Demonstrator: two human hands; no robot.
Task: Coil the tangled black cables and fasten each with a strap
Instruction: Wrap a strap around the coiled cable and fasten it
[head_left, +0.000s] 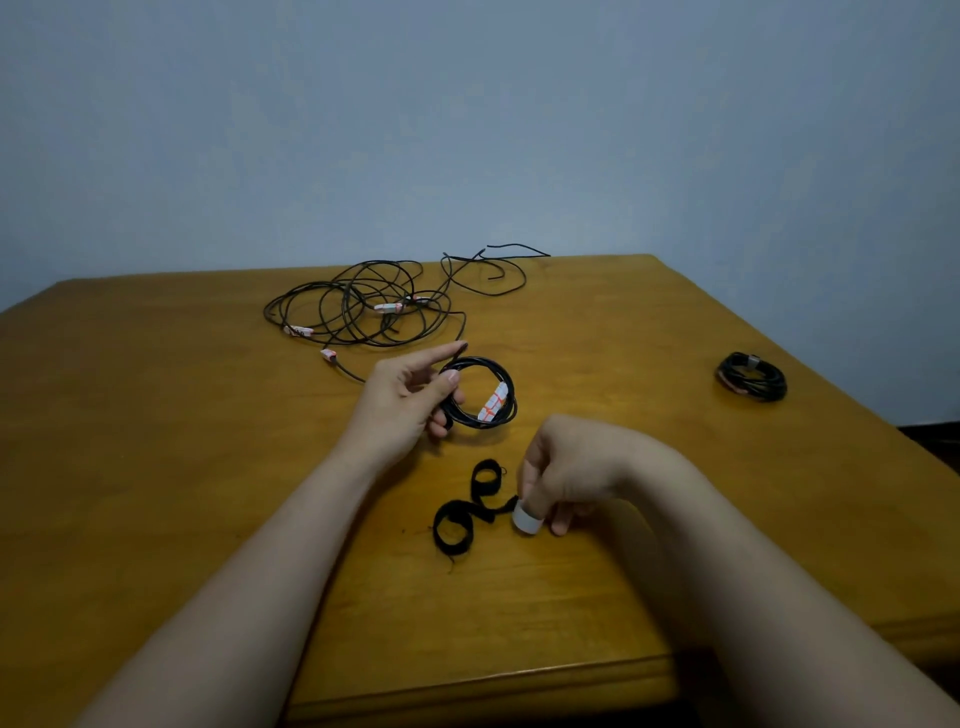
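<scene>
- A plain blue-grey wall fills the upper half of our view.
- Below it we look down on a brown wooden bench, which carries everything else.
- At the far middle of the bench we see the tangle of thin black cables. It lies loose in overlapping loops, and two free ends trail toward the back right edge.
- Our left hand is raised just above the bench, near the tangle. It grips a coil, with the thumb laid over the strands, the index finger stretched out past them and the other fingers curled under.
- Our right hand is lower and nearer to us, knuckles up. Its fingertips pinch a white strap that touches the bench.
- A tied coil lies alone at the far right, well apart, with a pale band round it.
- Two black straps are curled into loops on the bench between our forearms, just beside the white strap.
- White-and-orange tags sit on cables in the tangle, and another is on the held coil.
</scene>
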